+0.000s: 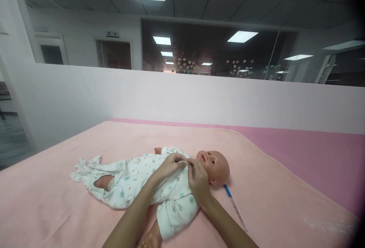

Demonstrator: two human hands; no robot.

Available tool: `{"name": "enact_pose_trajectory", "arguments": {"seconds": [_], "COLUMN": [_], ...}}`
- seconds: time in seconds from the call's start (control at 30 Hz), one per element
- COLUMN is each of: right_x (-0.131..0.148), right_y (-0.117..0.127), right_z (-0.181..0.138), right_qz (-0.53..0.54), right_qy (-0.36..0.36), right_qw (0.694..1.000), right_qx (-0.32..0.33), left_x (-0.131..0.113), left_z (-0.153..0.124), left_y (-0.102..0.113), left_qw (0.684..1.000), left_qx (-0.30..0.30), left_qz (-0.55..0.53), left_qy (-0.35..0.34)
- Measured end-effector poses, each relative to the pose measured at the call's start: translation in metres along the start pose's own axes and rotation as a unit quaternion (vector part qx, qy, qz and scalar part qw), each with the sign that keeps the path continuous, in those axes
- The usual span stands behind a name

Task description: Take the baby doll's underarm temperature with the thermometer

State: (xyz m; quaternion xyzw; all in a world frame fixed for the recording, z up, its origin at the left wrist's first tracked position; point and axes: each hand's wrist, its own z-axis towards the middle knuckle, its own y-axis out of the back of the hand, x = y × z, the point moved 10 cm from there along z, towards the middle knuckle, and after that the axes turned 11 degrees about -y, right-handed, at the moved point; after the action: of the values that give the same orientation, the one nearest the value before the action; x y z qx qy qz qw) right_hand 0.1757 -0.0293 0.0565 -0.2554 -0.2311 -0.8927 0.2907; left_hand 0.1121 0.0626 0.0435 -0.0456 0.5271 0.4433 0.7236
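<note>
A baby doll (216,166) lies on its back, its bald head to the right. It wears white baby pyjamas (134,177) printed with small green and grey figures. Both of my hands meet at the collar, just under the doll's chin. My left hand (172,165) pinches the cloth at the neckline with bent fingers. Right beside it, my right hand (199,179) is closed on the collar too, its fingertips touching those of the left. What exactly lies between the fingertips is too small to see. One doll leg shows through an opening in the pyjamas.
A thermometer (235,207) with a blue end lies right of the doll's head. Underneath is a pale pink blanket (273,195), with a darker pink surface (313,164) beyond its right edge. A low white wall (199,100) stands behind.
</note>
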Motion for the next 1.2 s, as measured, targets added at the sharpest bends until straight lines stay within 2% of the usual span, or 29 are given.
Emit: {"name": "enact_pose_trajectory", "arguments": {"seconds": [0.3,0.6,0.9,1.03,1.2], "right_x": [0.002,0.004,0.013,0.013,0.013], "right_y": [0.001,0.002,0.008,0.004,-0.004], "right_z": [0.001,0.001,0.001,-0.001,-0.003], "right_qz": [0.014,-0.003,-0.023,-0.072,-0.115], "right_qy": [0.005,0.027,0.052,0.080,0.104], "right_qw": [1.000,1.000,0.997,0.994,0.988], "right_qx": [0.003,-0.013,-0.048,-0.038,-0.003], "left_x": [-0.013,-0.013,-0.004,0.000,-0.007], "left_z": [-0.002,0.000,-0.002,-0.001,-0.001], "left_y": [0.000,-0.001,-0.003,-0.001,-0.004], "left_qw": [0.999,0.997,1.000,0.999,0.996], "left_qx": [0.005,0.020,0.017,0.000,0.008], "left_qz": [0.045,0.071,-0.004,-0.049,-0.088], "left_qy": [-0.022,-0.030,-0.003,0.009,-0.008]}}
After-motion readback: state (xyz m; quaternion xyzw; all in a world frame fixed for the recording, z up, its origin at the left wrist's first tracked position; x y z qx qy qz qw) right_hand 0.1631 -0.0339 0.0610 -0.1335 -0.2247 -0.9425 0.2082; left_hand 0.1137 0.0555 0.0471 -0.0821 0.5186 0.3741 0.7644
